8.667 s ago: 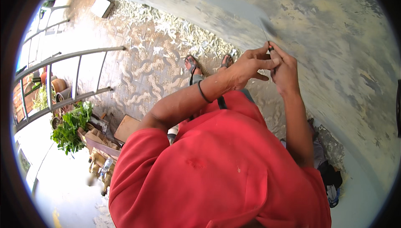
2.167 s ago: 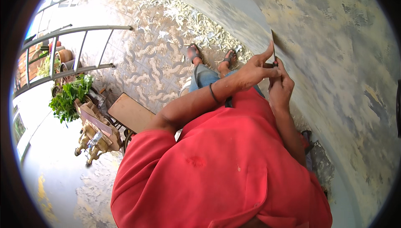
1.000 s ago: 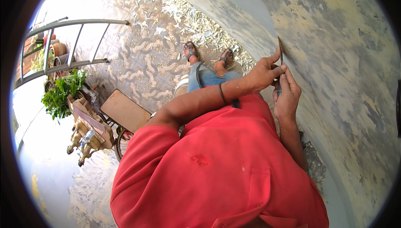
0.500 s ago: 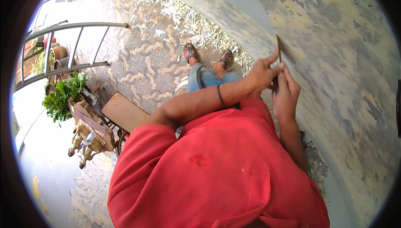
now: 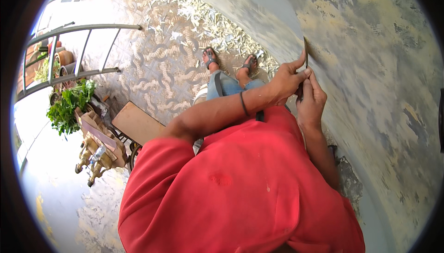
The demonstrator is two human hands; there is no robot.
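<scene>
A thin-bladed scraper (image 5: 306,57), seen nearly edge-on, points away from me with its tip against the patchy wall (image 5: 370,72). My left hand (image 5: 290,81) is closed on it, with a finger stretched along the blade. Just to the right and nearer to me, my right hand (image 5: 311,99) is wrapped round the handle end, which the fingers mostly hide. Both hands touch each other close to the wall. Grey and yellowish patches cover the wall, and a smoother pale grey area (image 5: 273,3) lies beyond the blade tip.
Pale paint flakes (image 5: 222,31) litter the patterned floor (image 5: 157,63) along the wall's foot. At the left stand a metal ladder (image 5: 83,28), potted plants (image 5: 71,105), a brown board (image 5: 138,123) and golden figurines (image 5: 97,169). My sandalled feet (image 5: 210,57) are near the flakes.
Both hands and the scraper have shifted slightly left along the wall, and the right hand has drawn a little closer to my body. The surroundings look the same.
</scene>
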